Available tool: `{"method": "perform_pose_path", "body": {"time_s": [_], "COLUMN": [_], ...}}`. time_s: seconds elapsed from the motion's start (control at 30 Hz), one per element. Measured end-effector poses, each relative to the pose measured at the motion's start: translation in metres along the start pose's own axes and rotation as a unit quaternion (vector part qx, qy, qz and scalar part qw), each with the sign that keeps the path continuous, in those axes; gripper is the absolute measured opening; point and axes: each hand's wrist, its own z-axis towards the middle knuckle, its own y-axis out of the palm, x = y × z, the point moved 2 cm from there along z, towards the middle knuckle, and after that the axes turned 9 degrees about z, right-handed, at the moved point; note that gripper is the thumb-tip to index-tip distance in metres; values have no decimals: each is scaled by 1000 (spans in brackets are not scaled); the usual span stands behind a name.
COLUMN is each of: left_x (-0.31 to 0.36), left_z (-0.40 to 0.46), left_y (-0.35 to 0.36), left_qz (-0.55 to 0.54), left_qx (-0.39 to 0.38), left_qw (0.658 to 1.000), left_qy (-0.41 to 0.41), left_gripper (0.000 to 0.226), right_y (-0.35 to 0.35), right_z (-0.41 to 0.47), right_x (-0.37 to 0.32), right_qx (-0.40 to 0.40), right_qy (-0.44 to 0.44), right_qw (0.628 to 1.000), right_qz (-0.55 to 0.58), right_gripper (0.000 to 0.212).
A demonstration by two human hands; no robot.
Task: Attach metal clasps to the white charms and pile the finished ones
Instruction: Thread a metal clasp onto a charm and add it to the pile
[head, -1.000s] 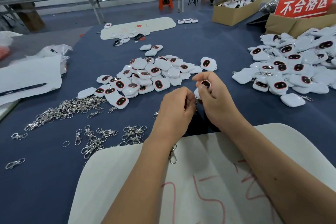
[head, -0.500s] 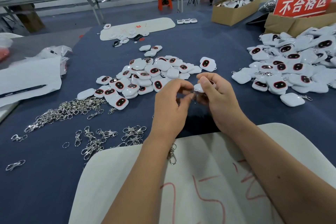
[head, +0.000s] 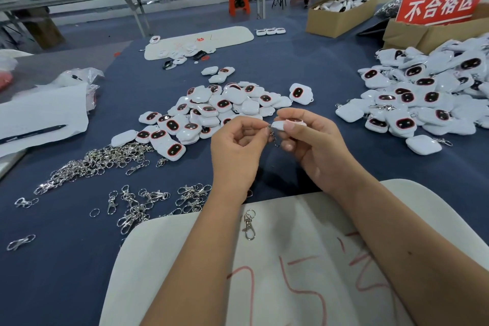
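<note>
My right hand (head: 312,140) grips a white charm (head: 287,124) edge-on above the blue table. My left hand (head: 238,143) pinches the ring of a metal clasp (head: 274,135) at the charm's left end; the clasp dangles between my hands. A pile of white charms without clasps (head: 211,114) lies just beyond my hands. At the right is a bigger pile of charms with clasps (head: 418,103). Loose metal clasps (head: 100,161) are heaped at the left, more (head: 158,201) lie scattered nearer me, and one clasp (head: 248,225) rests on the white board.
A white board (head: 304,259) with red marks lies under my forearms. White paper with a pen (head: 39,119) sits at the left. Cardboard boxes (head: 341,13) and a red sign (head: 442,2) stand at the back right. Another white board (head: 201,40) lies farther back.
Both hands have lifted and drawn slightly apart. The charm has turned edge-on in my right hand, and the clasp now hangs visibly between the hands.
</note>
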Motion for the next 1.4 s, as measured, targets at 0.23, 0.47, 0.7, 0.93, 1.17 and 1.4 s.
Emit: {"method": "perform_pose_path", "body": {"time_s": [0.23, 0.47, 0.7, 0.93, 1.17, 1.4], "left_x": [2, 3, 2, 1, 4, 5], "left_z": [1, 0, -1, -4, -4, -5], "left_y": [-2, -3, -4, 4, -1, 1], "left_qz": [87, 100, 72, 151, 181, 187], "left_qx": [-37, -97, -78, -38, 27, 7], "left_qw": [995, 990, 994, 988, 981, 980], "left_qy": [27, 26, 5, 17, 66, 69], "left_gripper": [23, 22, 20, 20, 14, 12], "right_y": [-2, -3, -2, -1, 0, 3], "right_z": [0, -1, -1, -5, -5, -6], "right_x": [4, 6, 5, 2, 2, 1], "right_qx": [40, 38, 28, 78, 116, 110], "right_qy": [-56, -62, -74, -124, -117, -130], "right_qw": [994, 983, 984, 968, 960, 935], "right_qz": [-84, -167, -158, -203, -225, -312], "right_gripper": [23, 18, 15, 28, 9, 9]}}
